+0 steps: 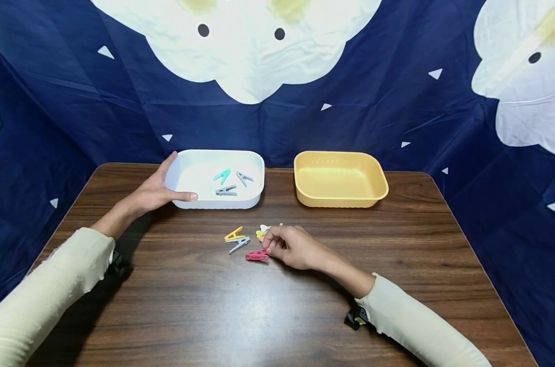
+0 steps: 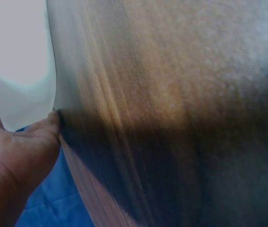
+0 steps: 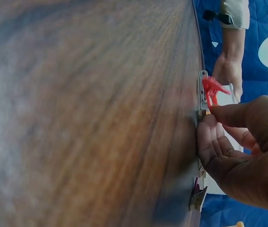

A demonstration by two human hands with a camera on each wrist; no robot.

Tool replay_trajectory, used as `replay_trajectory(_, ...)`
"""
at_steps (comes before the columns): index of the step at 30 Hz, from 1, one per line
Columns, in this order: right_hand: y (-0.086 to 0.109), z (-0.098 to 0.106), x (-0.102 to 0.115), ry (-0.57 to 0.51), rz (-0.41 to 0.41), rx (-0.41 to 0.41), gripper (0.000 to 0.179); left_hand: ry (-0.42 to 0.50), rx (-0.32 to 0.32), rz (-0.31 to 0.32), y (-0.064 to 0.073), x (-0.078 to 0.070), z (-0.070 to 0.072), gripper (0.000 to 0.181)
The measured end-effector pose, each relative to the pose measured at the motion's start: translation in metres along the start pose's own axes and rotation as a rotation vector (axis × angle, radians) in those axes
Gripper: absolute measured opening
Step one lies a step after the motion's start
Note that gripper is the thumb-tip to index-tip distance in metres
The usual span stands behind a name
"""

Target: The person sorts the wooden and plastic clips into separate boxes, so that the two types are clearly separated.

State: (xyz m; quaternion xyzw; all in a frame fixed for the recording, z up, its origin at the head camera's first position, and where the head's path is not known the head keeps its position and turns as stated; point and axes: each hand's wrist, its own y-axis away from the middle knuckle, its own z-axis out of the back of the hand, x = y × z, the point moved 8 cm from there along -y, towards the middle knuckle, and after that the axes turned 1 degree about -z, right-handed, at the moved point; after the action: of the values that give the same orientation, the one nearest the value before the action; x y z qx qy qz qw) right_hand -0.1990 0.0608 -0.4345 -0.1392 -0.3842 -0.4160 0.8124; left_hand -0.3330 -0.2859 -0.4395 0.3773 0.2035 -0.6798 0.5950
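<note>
My right hand (image 1: 292, 246) pinches one end of a red clothespin (image 1: 257, 255) between thumb and fingertips, just above the table. In the right wrist view, the red clothespin (image 3: 212, 89) sticks out past the thumb tip. To its left lie a yellow clothespin (image 1: 234, 234) and a blue-grey clothespin (image 1: 238, 244). Small pieces with heart shapes (image 1: 260, 234), white and yellow-green, are partly hidden behind the right hand. My left hand (image 1: 154, 192) holds the left end of a white plastic tub (image 1: 217, 204), thumb at the front rim and fingers toward the back corner.
Inside the white tub are a teal clothespin (image 1: 222, 176) and two grey clothespins (image 1: 226, 190). A yellow tub (image 1: 341, 202) stands to its right along the table's back edge. A dark blue patterned cloth (image 1: 277, 132) hangs behind the brown wooden table (image 1: 204, 311).
</note>
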Motion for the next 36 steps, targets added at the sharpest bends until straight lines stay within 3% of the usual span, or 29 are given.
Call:
replay_trajectory(7, 0.002, 0.004, 0.005, 0.074, 0.041, -0.035, 0.016, -0.004, 0.003, 0.005, -0.001, 0.001, 0.001, 0.15)
replay_trajectory(25, -0.008, 0.028, 0.026, -0.038, 0.101, -0.179, 0.007, -0.004, 0.008, 0.016, 0.0, 0.0, 0.001, 0.15)
replay_trajectory(36, -0.026, 0.04, 0.032, -0.015, 0.093, -0.26, 0.006, -0.003, 0.003, 0.018, 0.001, 0.0, 0.001, 0.15)
